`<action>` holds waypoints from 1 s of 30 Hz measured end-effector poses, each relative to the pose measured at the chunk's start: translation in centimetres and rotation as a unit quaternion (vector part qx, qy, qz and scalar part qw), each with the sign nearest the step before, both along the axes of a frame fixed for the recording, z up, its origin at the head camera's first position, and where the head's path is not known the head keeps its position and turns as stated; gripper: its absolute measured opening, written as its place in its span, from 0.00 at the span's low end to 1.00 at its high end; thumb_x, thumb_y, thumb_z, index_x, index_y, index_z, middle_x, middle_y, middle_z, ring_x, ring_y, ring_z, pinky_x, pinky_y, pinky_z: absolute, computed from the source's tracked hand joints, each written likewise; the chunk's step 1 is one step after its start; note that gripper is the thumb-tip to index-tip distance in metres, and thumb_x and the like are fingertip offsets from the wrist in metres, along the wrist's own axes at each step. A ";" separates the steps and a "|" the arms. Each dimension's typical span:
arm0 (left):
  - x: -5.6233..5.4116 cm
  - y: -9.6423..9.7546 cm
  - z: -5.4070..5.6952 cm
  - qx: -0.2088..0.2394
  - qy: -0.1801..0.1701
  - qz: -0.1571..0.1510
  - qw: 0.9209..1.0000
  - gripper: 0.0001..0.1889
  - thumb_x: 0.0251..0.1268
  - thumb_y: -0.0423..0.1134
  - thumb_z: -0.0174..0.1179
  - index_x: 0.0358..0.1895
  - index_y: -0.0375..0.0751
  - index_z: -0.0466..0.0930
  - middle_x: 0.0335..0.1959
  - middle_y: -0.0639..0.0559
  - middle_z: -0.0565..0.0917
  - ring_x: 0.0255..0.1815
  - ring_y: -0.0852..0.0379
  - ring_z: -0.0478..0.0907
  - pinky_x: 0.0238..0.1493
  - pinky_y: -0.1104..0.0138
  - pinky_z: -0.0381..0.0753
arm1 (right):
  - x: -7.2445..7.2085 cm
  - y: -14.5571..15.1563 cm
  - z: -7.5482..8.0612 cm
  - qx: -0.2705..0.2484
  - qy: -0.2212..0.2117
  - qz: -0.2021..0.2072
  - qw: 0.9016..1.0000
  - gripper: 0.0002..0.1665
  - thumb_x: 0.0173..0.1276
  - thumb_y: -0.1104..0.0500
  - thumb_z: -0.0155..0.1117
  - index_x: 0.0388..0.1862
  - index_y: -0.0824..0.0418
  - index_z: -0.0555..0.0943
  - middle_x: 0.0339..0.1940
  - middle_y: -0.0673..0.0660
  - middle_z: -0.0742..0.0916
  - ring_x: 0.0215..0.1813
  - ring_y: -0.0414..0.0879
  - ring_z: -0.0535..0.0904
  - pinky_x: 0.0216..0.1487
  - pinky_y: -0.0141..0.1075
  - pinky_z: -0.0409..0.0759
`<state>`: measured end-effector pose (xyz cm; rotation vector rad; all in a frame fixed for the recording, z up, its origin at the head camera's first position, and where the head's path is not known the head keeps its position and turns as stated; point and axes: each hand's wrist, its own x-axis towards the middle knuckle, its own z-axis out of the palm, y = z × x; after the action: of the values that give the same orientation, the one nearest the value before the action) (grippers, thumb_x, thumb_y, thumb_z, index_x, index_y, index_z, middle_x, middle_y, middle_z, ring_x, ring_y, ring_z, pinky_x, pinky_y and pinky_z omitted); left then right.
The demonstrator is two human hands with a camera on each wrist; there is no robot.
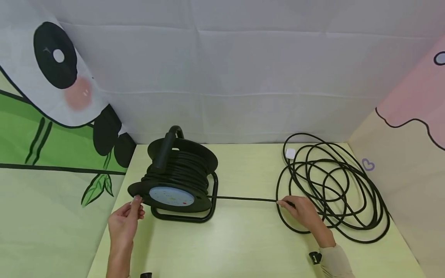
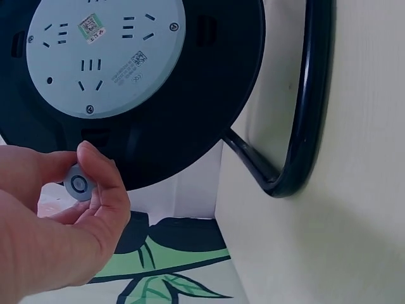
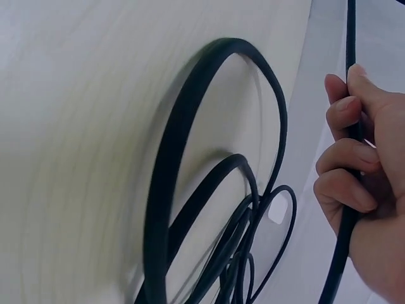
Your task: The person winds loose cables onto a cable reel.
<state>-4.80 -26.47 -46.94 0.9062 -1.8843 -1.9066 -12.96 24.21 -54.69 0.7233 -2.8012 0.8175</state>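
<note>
The cable reel point(image 1: 178, 173) stood on the left part of the worktop, its near disc carrying a pale blue socket plate point(image 1: 172, 196) and its barrel thick with black turns. Its axle ran roughly from near to far, leaning slightly right. The left hand point(image 1: 126, 220) was much the closer one: the reel lay to its far right, and its thumb and fingers were bent in around a small grey knob point(image 2: 78, 183) at the disc's near left edge, leaving no gap.

A straight length of cable point(image 1: 243, 198) left the reel's right side and ran right, crosswise to that axle, to the right hand point(image 1: 300, 210). There the fingers were closely curled around it, so reel and cable both lay in line to that hand's left, well apart from it.

Beside and beyond the right hand, loose loops point(image 3: 164, 180) spread in an overlapping heap over the worktop's right part, with a small white block point(image 1: 290, 153) at their far left. A black stand point(image 1: 179, 218) carried the reel above the pale worktop point(image 1: 243, 243), and a creased white cloth point(image 1: 243, 77) hung along the far side
</note>
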 end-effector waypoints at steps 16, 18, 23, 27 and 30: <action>-0.2 0.6 3.4 -0.013 0.020 -0.010 1.000 0.15 0.73 0.42 0.66 0.43 0.28 0.86 0.20 0.55 0.84 0.20 0.63 0.80 0.25 0.76 0.83 | -0.6 -0.6 1.7 0.002 -0.028 0.002 1.000 0.07 0.70 0.53 0.72 0.33 0.53 0.89 0.28 0.44 0.89 0.22 0.28 0.69 0.23 0.27 0.70; -0.2 0.8 3.9 -0.012 0.021 -0.014 1.000 0.16 0.73 0.42 0.66 0.45 0.27 0.85 0.21 0.54 0.84 0.20 0.63 0.81 0.25 0.75 0.83 | -0.6 -0.6 1.6 0.001 -0.025 0.008 1.000 0.08 0.70 0.53 0.72 0.33 0.54 0.89 0.28 0.44 0.88 0.22 0.28 0.68 0.23 0.27 0.71; -0.2 1.5 4.9 -0.017 0.020 -0.025 0.999 0.16 0.73 0.42 0.65 0.46 0.27 0.84 0.21 0.54 0.84 0.21 0.62 0.81 0.25 0.75 0.83 | -0.7 -0.8 1.6 0.006 -0.014 0.018 1.000 0.07 0.68 0.53 0.74 0.31 0.53 0.89 0.26 0.44 0.88 0.20 0.28 0.66 0.20 0.26 0.68; -0.2 2.3 5.7 -0.024 0.024 -0.037 0.999 0.17 0.74 0.41 0.65 0.47 0.26 0.84 0.22 0.54 0.84 0.21 0.62 0.80 0.24 0.75 0.83 | -0.7 -0.8 1.7 0.014 -0.036 0.012 0.999 0.08 0.69 0.50 0.73 0.31 0.51 0.89 0.24 0.42 0.86 0.19 0.29 0.63 0.19 0.26 0.65; -0.2 2.9 6.4 -0.037 0.031 -0.052 0.997 0.18 0.74 0.41 0.65 0.47 0.23 0.83 0.22 0.54 0.84 0.21 0.62 0.80 0.24 0.74 0.83 | -0.7 -1.0 1.8 0.015 -0.044 0.013 0.999 0.09 0.68 0.49 0.74 0.31 0.51 0.89 0.23 0.41 0.86 0.18 0.29 0.62 0.20 0.27 0.66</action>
<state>-4.97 -23.55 -40.54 0.7318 -1.9866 -1.8858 -13.70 23.23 -52.92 0.7485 -2.8932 0.8330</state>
